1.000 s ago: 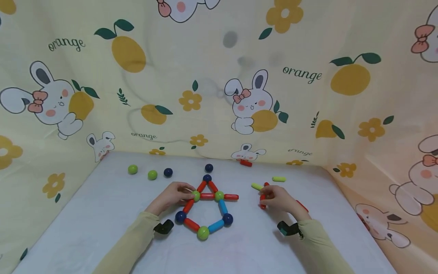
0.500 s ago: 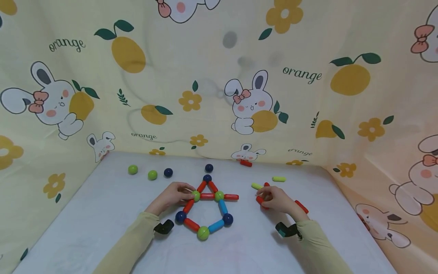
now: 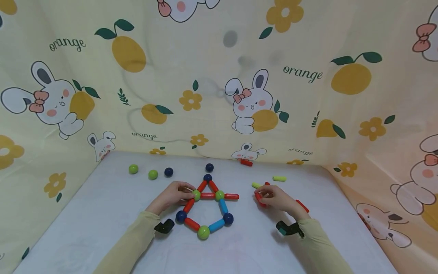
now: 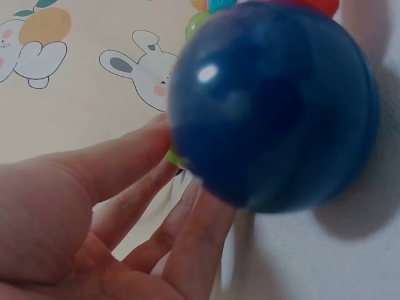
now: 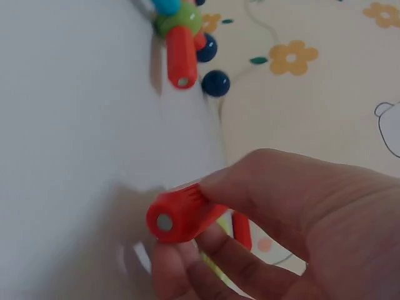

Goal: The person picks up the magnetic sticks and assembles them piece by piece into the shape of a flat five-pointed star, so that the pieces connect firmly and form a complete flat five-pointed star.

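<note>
We see the right hand's (image 3: 278, 198) fingers pinching a glossy, ridged red rod (image 5: 187, 212), a grey disc in its end, between the ball-and-rod frame (image 3: 207, 196) and the worktop's (image 3: 260, 247) right edge, the left hand (image 3: 173, 196) gripping the frame's left green ball (image 3: 197, 195), and "orange" scripted repeatedly across the rabbit-print curtain (image 3: 205, 45).

Ten balls (image 3: 203, 232) — fourteen rods (image 3: 192, 224)

blue ball (image 4: 275, 109): smooth glossy plastic | red rod (image 5: 184, 215): plastic, metal-looking tip (image 5: 164, 222) | backdrop (image 3: 205, 45): matt, cloth-like
</note>
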Motion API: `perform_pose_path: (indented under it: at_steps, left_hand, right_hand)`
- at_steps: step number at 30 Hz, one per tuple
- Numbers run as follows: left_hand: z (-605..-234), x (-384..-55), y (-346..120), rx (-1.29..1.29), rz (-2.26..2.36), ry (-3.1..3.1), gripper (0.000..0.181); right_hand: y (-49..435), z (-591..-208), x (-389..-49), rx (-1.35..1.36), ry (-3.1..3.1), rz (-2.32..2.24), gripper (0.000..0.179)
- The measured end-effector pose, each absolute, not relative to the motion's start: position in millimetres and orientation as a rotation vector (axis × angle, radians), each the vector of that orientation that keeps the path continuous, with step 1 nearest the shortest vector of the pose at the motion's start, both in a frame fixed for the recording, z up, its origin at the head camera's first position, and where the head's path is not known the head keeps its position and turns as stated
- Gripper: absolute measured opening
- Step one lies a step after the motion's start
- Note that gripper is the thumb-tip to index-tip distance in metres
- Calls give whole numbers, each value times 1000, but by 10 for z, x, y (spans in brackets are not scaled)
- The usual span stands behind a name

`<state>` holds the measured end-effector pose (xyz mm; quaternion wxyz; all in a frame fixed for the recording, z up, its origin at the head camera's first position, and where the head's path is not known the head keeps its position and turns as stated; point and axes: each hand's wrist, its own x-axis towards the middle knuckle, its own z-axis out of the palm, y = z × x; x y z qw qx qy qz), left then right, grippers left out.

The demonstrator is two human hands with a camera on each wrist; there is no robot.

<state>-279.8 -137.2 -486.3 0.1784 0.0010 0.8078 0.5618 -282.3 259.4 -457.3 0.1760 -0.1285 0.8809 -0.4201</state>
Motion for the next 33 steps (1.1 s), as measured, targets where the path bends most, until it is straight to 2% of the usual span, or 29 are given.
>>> perform_pose_path:
  at_steps: [13, 20, 33]
  left_hand:
    - [-4837, -2787, -1358, 2, 1588, 2288, 27]
    - [-4823, -2782, -1350, 4, 1590, 2290, 27]
    - [-4834, -2782, -1374, 9, 1593, 2285, 27]
  right_hand:
    - [2254, -4704, -2598, -181, 2279, -1490, 44]
    - [2076, -4788, -2503, -158, 2068, -1672, 42]
    - [1959, -4807, -2440, -119, 1978, -1729, 45]
